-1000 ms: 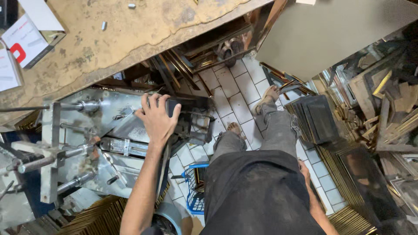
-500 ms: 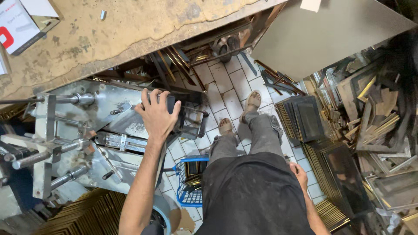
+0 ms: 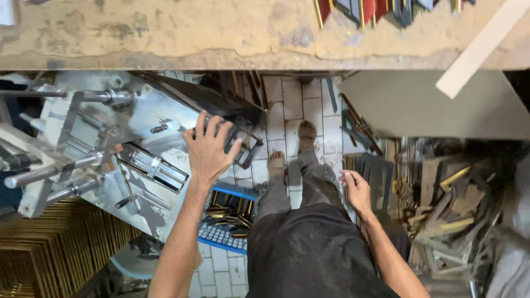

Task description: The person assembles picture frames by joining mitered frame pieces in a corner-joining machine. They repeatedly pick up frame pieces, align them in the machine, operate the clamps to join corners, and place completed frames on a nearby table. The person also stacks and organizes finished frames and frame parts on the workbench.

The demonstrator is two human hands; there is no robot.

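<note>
The view has swung up to the worn surface [image 3: 165, 38] — the left hand [image 3: 208, 149] stays spread flat on the metal machine [image 3: 118, 138], while the right hand [image 3: 356, 190] hangs loosely open, empty, beside the thigh.

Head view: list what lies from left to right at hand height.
Metal machine → left hand resting on it → blue crate → bare feet on white floor tiles → right hand → heap of frame scraps.

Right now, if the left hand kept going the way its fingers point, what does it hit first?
The left hand already rests on the dark bracket of the metal machine; beyond it probably the wooden workbench edge, depth unclear.
</note>
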